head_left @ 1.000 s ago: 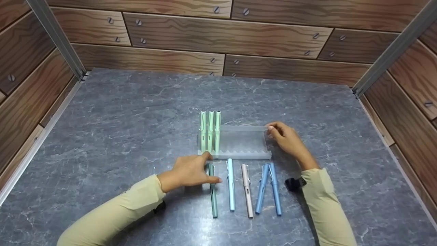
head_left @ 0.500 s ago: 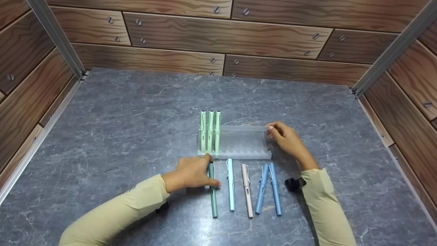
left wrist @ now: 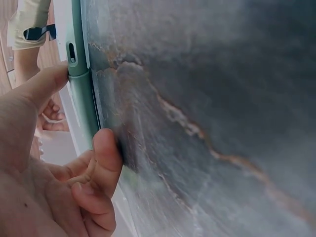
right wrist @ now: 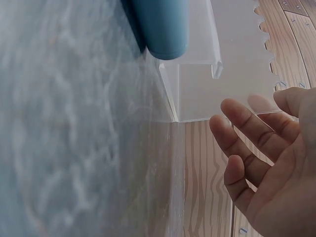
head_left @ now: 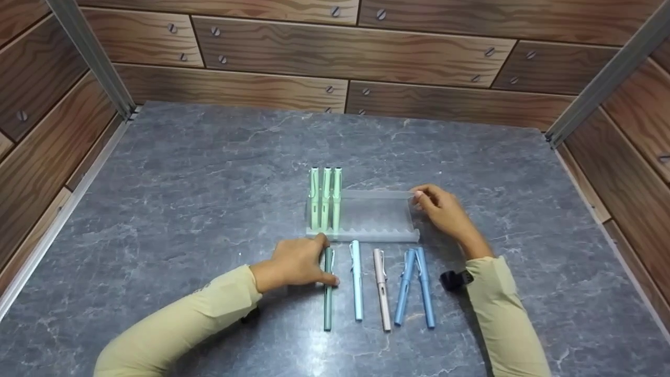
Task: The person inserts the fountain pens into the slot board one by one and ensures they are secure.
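Observation:
My left hand pinches a dark green capped pen, its thumb on the pen's side and index finger near the clip end. In the left wrist view the dark green pen, with a small slot in its barrel, runs past the thumb. My right hand holds the far right corner of a clear pen rack between thumb and fingers. The right wrist view shows those fingers partly behind the clear panel. Three mint green pens lie side by side at the rack's left end.
Right of the dark green pen lie a light blue pen, a greyish-pink pen and two blue pens whose upper ends meet. The rack's scalloped front edge is just beyond them. Wood-patterned walls enclose the marbled table.
My left hand has shifted slightly right and closed in on the dark green pen, whose near end has swung a little left. My right hand stays at the rack's corner. The head view shifted slightly.

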Demonstrator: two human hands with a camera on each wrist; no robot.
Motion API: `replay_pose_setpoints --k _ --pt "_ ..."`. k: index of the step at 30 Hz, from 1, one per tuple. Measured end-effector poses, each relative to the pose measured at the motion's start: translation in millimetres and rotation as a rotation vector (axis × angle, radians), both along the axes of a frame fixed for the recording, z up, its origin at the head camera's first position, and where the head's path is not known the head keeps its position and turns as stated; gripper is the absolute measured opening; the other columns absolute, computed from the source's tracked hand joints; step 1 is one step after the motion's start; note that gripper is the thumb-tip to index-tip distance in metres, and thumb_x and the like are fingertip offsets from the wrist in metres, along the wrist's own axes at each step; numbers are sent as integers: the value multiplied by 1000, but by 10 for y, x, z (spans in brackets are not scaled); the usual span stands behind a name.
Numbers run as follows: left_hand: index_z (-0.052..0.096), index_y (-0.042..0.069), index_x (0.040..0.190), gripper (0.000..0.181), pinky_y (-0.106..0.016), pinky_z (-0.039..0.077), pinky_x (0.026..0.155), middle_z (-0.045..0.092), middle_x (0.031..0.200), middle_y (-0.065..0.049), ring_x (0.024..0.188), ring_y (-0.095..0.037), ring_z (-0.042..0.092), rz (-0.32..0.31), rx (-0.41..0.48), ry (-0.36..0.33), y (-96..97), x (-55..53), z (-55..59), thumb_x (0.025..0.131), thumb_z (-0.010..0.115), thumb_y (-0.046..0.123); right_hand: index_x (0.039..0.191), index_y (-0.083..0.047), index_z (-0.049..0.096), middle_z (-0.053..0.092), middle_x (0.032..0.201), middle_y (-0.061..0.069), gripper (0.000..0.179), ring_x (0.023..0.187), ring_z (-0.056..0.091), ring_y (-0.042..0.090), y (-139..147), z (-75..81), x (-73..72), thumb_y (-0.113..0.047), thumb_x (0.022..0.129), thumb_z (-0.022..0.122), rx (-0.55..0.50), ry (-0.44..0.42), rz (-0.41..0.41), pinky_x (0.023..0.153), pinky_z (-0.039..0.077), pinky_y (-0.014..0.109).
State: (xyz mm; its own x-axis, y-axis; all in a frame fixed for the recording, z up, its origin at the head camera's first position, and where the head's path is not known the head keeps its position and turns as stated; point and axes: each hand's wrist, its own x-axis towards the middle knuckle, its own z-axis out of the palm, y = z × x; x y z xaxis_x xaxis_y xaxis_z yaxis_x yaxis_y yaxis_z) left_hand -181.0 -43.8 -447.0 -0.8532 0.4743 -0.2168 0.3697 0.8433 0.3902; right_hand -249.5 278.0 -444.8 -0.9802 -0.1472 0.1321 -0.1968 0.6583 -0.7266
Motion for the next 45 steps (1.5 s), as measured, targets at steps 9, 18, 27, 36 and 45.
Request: replay_pose_setpoints --k 9,18,27,36,45 --pt "55 14 118 64 -28 41 54 57 76 6 61 -10 52 9 79 -76 -16 -23 22 69 82 45 115 1 63 68 96 18 32 86 63 27 0 -26 19 -22 102 45 -2 -4 -1 72 47 22" --pt "51 12 121 60 -28 49 48 61 81 0 49 -8 60 48 177 -203 -33 -40 23 72 82 27 115 2 62 68 96 18 34 88 64 28 -13 -18 -4 -24 103 45 18 4 13 74 47 22" --pt "46 17 122 59 -27 48 45 61 73 2 47 -9 58 48 246 -261 -72 -62 47 72 78 20 117 0 62 67 99 19 34 90 64 30 -27 4 4 -25 103 45 19 -9 12 77 48 28" --pt "44 20 123 58 -22 44 45 63 67 5 47 -8 55 58 404 -302 -39 -107 122 73 72 11 117 0 62 67 98 19 31 88 64 30 13 -16 15 -22 102 46 10 2 16 73 46 19" --pt "42 17 129 59 -23 45 52 61 73 0 55 -9 54 59 632 -270 -48 -220 199 78 68 5 116 -1 63 68 98 18 31 87 64 26 -32 -45 -9 -23 102 47 9 4 9 73 47 20"
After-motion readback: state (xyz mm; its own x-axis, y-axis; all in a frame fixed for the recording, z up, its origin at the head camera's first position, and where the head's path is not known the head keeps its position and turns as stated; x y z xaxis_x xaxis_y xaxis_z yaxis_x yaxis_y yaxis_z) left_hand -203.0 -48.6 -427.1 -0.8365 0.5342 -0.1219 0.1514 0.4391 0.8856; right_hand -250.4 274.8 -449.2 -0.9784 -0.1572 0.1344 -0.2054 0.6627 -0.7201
